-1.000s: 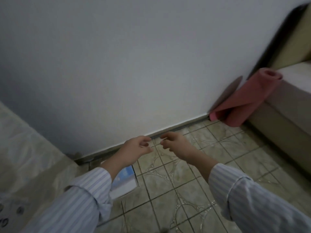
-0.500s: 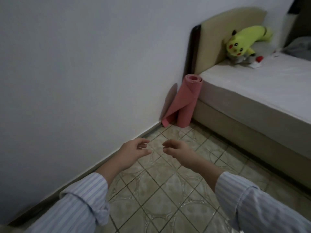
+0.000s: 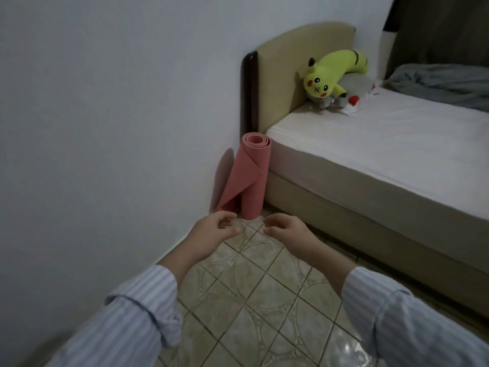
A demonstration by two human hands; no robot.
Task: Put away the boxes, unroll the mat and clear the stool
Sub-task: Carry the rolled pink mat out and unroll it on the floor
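Observation:
A rolled pink mat point(image 3: 252, 176) stands upright on the tiled floor in the corner between the white wall and the bed, its loose flap trailing down to the left. My left hand point(image 3: 215, 230) and my right hand point(image 3: 287, 233) are held out side by side just in front of the mat's foot, apart from it. Both hands hold nothing and their fingers are loosely curled and spread. No boxes or stool are in view.
A bed point(image 3: 383, 160) with a beige headboard point(image 3: 299, 64) fills the right side, its base running along the floor. A yellow plush toy point(image 3: 330, 72) and a grey blanket point(image 3: 444, 86) lie on it. The white wall point(image 3: 105, 115) bounds the left.
The view has swung right, away from the box on the floor, and closed in on the mat. My hands have stayed out in front and parted slightly.

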